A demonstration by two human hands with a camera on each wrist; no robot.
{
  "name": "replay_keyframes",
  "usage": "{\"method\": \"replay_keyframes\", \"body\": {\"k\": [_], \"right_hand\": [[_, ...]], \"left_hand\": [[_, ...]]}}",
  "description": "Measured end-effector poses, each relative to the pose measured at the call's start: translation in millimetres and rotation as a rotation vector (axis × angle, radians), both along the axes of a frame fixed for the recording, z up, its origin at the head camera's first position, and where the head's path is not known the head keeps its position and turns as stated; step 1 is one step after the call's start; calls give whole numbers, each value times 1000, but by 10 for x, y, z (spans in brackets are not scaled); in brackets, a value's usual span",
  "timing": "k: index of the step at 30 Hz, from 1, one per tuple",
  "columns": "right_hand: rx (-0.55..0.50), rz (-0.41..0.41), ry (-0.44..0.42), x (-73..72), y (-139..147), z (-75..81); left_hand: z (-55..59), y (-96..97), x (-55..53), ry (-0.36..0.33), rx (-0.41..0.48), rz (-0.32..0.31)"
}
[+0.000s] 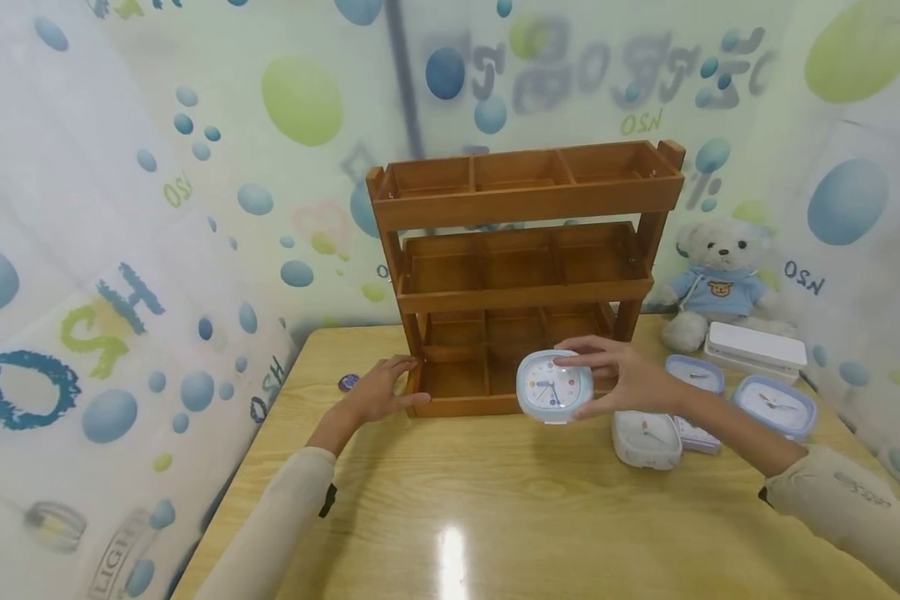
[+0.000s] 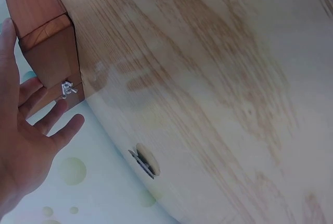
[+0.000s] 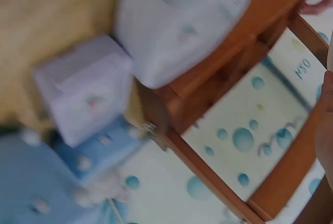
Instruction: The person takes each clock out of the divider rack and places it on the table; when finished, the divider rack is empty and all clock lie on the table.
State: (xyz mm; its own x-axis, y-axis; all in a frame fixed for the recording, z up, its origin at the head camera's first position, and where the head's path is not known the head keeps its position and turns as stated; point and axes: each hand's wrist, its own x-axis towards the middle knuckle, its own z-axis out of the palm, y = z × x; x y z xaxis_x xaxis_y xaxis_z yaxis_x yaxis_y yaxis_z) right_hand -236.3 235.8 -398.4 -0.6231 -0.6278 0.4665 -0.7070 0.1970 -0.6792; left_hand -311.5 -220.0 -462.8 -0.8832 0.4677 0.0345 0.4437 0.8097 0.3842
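In the head view my right hand (image 1: 630, 379) holds up a small white alarm clock (image 1: 554, 386) with a pale blue rim, thumb below and fingers above. Its dial faces me, in front of the bottom tier of a brown wooden shelf rack (image 1: 525, 292). At the rack's lower left corner, my left hand (image 1: 378, 390) touches the wood. The left wrist view shows the fingers (image 2: 67, 130) of that hand fairly straight and spread beside the rack's end (image 2: 57, 57). Only an edge of my right hand (image 3: 325, 125) appears in the right wrist view; the held clock is hardly visible there.
Several more clocks lie at the right, among them a white one (image 1: 647, 440) and a blue-rimmed one (image 1: 775, 407). Behind them are a white box-like object (image 1: 755, 348) and a teddy bear (image 1: 722, 279) in blue. A small dark round object (image 1: 348, 382) lies left of the rack.
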Motion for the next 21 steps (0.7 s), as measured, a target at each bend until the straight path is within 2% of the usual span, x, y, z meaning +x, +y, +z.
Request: {"method": "replay_keyframes", "body": {"k": [5,9,14,18,21], "right_hand": [[64,-35,-31,108,95,-297],[113,-79,-29,180,160,-467],[198,-118,-24,234,204,-599],[272,-151,-29,281,225,-659],[315,-147,-22,303,248,-674]], "left_hand": [[-3,8,-7,-5,-10,0],[31,14,-2,1,-4,-6],[65,9,3,12,0,-4],[33,1,-14,8,-9,-2],[23,6,-15,2,-9,-2]]}}
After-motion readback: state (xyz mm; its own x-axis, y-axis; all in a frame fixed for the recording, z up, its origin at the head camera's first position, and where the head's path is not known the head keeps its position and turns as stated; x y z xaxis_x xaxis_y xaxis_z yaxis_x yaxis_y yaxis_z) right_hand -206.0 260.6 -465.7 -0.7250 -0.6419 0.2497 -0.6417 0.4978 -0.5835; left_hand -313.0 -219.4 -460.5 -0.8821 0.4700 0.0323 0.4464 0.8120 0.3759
